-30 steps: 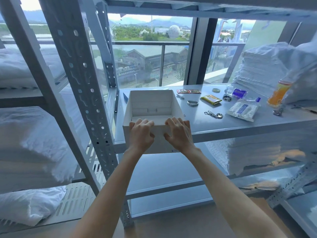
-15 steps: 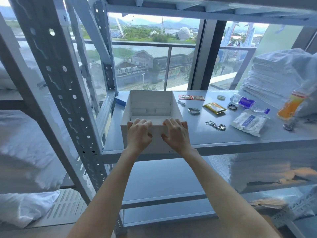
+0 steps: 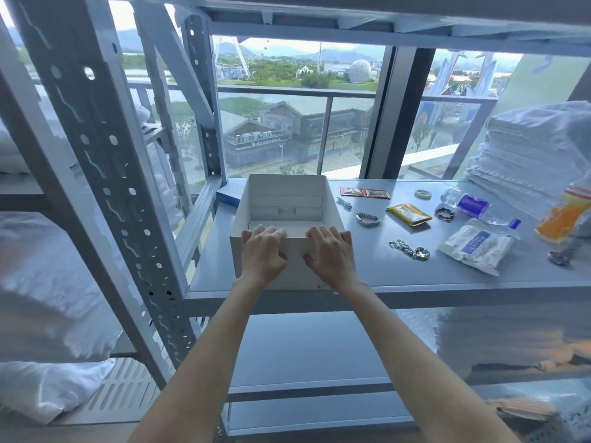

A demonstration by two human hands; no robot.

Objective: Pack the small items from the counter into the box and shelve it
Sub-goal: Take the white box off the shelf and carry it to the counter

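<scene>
An open white box (image 3: 285, 193) stands on the grey metal shelf (image 3: 367, 270), with nothing but white inner flaps visible inside. My left hand (image 3: 262, 254) and my right hand (image 3: 331, 254) both grip its near wall, fingers curled over the rim. To the right of the box lie small items: two red sachets (image 3: 364, 192), a metal clip (image 3: 344, 203), a silver bracelet (image 3: 367, 219), a yellow packet (image 3: 408, 214), a chain (image 3: 409, 250), a dark beaded bracelet (image 3: 444, 214), a tape roll (image 3: 422, 194) and a white pouch (image 3: 476, 247).
A clear bottle with a purple label (image 3: 473, 206) and an orange bottle (image 3: 563, 215) lie far right, by stacked white towels (image 3: 531, 155). A blue object (image 3: 227, 196) sits behind the box's left corner. A perforated steel upright (image 3: 105, 174) stands at left. White bedding fills neighbouring shelves.
The box has slid further onto the shelf, away from its front edge, with both hands still on its near wall. The camera has moved closer and lower.
</scene>
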